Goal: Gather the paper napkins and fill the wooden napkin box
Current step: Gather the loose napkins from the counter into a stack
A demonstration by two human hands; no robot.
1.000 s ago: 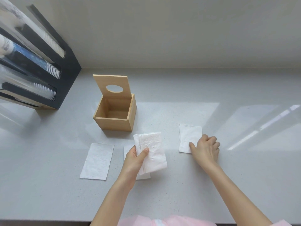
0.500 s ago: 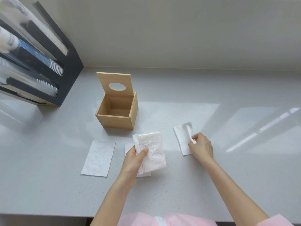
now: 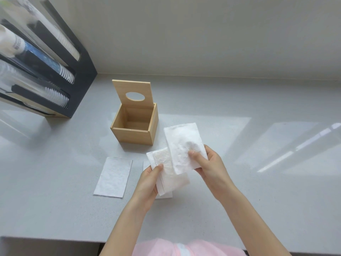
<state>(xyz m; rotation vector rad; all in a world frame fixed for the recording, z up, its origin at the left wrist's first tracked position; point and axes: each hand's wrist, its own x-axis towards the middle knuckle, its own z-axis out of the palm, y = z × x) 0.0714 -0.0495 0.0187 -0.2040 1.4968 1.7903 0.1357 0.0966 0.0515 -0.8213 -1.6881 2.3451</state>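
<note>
Paper napkins: small stack (image 3: 166,174) at frame centre, pinched in left hand (image 3: 147,183); single napkin (image 3: 184,145) clamped between right hand (image 3: 210,163) thumb and fingers, overlapping the stack. Wooden napkin box (image 3: 135,130) stood just above, lid (image 3: 134,94) upright, interior bare. One loose napkin (image 3: 113,177) lay flat on the counter (image 3: 55,182), lower left.

Bright, soft daylight floods the pale table (image 3: 239,200), laying pale window-shaped patches across its middle and streaky glare bars out on the right side. Shadows fall faint and short, a soft one hugging the near side of the wooden box (image 3: 134,124) and a dim one beneath the hands. Focus holds crisp at the centre, while the wide lens bends and stretches the cup rack (image 3: 46,71) at the left edge.
</note>
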